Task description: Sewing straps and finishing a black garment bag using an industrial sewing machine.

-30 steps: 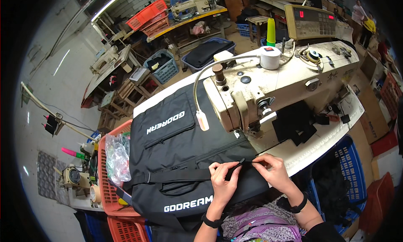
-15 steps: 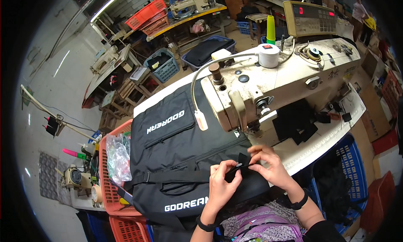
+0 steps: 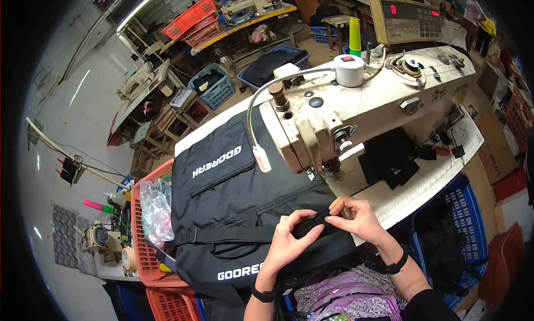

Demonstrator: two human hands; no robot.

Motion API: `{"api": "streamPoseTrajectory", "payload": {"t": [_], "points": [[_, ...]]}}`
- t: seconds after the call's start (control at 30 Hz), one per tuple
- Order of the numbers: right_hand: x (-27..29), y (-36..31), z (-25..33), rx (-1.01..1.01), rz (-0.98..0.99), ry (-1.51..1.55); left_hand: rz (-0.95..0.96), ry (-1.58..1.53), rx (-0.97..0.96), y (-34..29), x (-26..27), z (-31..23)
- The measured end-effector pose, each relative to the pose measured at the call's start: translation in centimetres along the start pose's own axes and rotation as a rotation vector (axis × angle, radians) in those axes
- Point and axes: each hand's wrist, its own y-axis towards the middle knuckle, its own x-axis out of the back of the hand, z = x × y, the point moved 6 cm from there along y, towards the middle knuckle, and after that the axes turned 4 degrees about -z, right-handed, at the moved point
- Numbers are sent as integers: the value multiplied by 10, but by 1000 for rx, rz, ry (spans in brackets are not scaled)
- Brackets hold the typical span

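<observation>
A black fabric bag (image 3: 289, 183) with white lettering, zips and straps is spread over the white table under the sewing machine (image 3: 356, 118). In front of the needle area, both hands work on a narrow black webbing strap (image 3: 318, 216) that runs along the bag. My left hand (image 3: 289, 240) has it between thumb and forefinger. My right hand (image 3: 359, 220) pinches its end from the other side, fingers curled. A small dark piece shows between the fingertips, but what it is cannot be made out.
Black fabric patches (image 3: 392, 159) lie right of the needle, on the machine bed. Blue crate (image 3: 473, 232) stands at the right, red basket (image 3: 139, 232) at the left. A thin flexible lamp (image 3: 261, 158) hangs over the bag.
My right fingers have closed in on the strap's end, where they were raised and blurred. The left thumb and forefinger have spread a little along it. The whole view has shifted slightly.
</observation>
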Motion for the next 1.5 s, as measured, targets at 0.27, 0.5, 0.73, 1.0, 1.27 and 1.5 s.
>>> {"api": "streamPoseTrajectory", "payload": {"t": [0.27, 0.5, 0.73, 1.0, 1.27, 1.5], "points": [[-5, -3, -7, -56, -42, 84, -69, 46, -55, 6, -1, 0], [-2, -4, -17, -55, -108, 142, -34, 35, -18, 11, -3, 1], [0, -3, -18, -118, -131, 97, -35, 37, -7, 16, -4, 12], [-25, -11, 8, 497, -18, -1145, -147, 289, -39, 13, 31, 27], [-35, -27, 4, 465, 138, -1140, 90, 210, 207, 7, 37, 30], [-27, -29, 4, 472, 93, -993, 49, 488, -58, 58, 11, 2]]}}
